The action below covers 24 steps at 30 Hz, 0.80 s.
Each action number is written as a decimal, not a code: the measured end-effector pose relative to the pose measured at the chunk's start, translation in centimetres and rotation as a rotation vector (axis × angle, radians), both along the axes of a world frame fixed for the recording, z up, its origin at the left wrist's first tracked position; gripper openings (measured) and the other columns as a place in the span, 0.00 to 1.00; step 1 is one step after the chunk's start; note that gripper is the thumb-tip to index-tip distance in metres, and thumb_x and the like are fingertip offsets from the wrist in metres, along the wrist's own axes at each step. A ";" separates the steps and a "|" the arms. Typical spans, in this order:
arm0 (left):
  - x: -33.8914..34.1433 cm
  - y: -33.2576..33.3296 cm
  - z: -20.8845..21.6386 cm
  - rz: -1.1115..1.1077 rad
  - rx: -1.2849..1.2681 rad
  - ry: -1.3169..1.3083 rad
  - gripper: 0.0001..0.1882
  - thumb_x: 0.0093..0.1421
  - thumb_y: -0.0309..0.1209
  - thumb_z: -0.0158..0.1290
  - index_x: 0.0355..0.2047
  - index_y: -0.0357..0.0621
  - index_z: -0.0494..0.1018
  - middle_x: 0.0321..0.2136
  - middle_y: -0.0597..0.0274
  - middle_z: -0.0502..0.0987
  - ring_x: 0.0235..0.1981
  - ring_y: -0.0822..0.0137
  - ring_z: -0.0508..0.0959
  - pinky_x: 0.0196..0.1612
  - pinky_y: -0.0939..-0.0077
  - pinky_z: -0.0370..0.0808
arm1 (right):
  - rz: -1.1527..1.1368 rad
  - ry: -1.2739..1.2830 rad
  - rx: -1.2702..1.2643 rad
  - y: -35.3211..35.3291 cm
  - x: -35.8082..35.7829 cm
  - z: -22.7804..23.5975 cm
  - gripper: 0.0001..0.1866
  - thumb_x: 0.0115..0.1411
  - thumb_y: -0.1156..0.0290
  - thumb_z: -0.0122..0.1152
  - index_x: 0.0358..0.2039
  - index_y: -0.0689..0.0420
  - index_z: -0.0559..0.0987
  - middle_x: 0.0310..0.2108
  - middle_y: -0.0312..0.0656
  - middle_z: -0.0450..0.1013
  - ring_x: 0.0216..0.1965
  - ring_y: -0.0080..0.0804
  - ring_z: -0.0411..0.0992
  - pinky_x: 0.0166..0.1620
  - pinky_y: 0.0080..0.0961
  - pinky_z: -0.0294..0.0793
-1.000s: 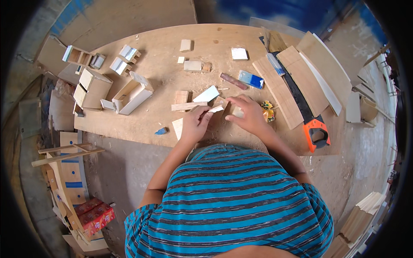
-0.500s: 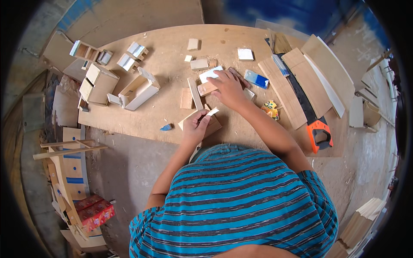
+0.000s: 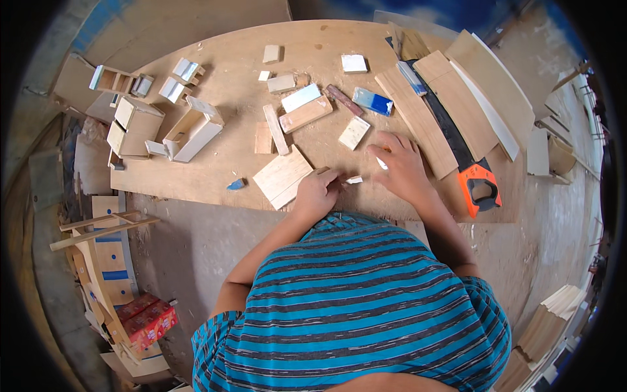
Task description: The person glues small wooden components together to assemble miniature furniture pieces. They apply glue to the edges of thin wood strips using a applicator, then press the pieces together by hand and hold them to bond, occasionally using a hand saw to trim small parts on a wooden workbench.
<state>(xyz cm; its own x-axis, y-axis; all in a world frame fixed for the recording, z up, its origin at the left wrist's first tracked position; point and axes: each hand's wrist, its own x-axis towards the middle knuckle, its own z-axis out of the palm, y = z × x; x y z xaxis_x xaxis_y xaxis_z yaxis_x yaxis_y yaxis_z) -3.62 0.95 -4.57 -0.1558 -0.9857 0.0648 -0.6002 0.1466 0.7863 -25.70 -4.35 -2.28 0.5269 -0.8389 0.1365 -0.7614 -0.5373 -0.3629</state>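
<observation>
My left hand (image 3: pixel 319 191) is low at the table's near edge, fingers closed, with a small white strip (image 3: pixel 354 179) at its fingertips. Beside it lies a pale square wooden board (image 3: pixel 283 176), partly under the hand. My right hand (image 3: pixel 406 168) curls down over the tabletop further right; a small white bit (image 3: pixel 382 164) shows at its fingers, the rest hidden by the hand. Just beyond it rests a small cream block (image 3: pixel 354 133). A longer wooden block (image 3: pixel 305 114), a white-and-blue block (image 3: pixel 301 98) and a narrow wooden strip (image 3: pixel 275 129) lie ahead of my left hand.
An orange-handled saw (image 3: pixel 480 189) lies among wooden planks (image 3: pixel 418 124) at the right. Small wooden boxes (image 3: pixel 193 134) stand at the left. A blue-and-white block (image 3: pixel 373 102), a dark reddish stick (image 3: pixel 344 100) and a small blue object (image 3: pixel 236 184) are on the table (image 3: pixel 215 72).
My right hand has left the blocks and come right and nearer, over where the yellow packet was; the packet no longer shows. My left hand has moved right, uncovering the square board.
</observation>
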 end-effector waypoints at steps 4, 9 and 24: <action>-1.4 -0.7 -0.5 -0.020 -0.096 -0.113 0.08 0.49 0.29 0.60 0.31 0.43 0.78 0.25 0.58 0.77 0.28 0.57 0.76 0.32 0.68 0.73 | 0.057 -0.100 -0.063 -1.7 -1.4 -2.8 0.27 0.42 0.63 0.70 0.46 0.49 0.75 0.53 0.40 0.64 0.54 0.41 0.61 0.52 0.42 0.61; -2.7 -1.1 -1.1 0.009 -0.323 -0.189 0.07 0.48 0.30 0.61 0.29 0.45 0.78 0.26 0.62 0.77 0.30 0.58 0.76 0.32 0.69 0.73 | -0.067 -0.094 -0.219 -4.5 -0.4 -4.8 0.25 0.47 0.57 0.66 0.47 0.46 0.75 0.51 0.34 0.65 0.54 0.34 0.61 0.49 0.43 0.57; -3.4 0.4 -2.2 0.118 -0.341 -0.201 0.12 0.44 0.23 0.59 0.32 0.45 0.77 0.32 0.57 0.76 0.36 0.54 0.75 0.40 0.64 0.73 | 0.150 -0.259 -0.085 1.1 -1.4 -2.6 0.19 0.47 0.66 0.64 0.42 0.52 0.76 0.47 0.39 0.67 0.51 0.40 0.62 0.54 0.44 0.59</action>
<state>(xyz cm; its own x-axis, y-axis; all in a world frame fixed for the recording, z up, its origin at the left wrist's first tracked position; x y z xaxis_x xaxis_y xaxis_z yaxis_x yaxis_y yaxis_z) -7.07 1.38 -6.81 -0.0854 -0.9249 0.3706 -0.7651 0.2991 0.5702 -27.08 -3.28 -4.84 0.5826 -0.7344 0.3482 -0.5596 -0.6731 -0.4835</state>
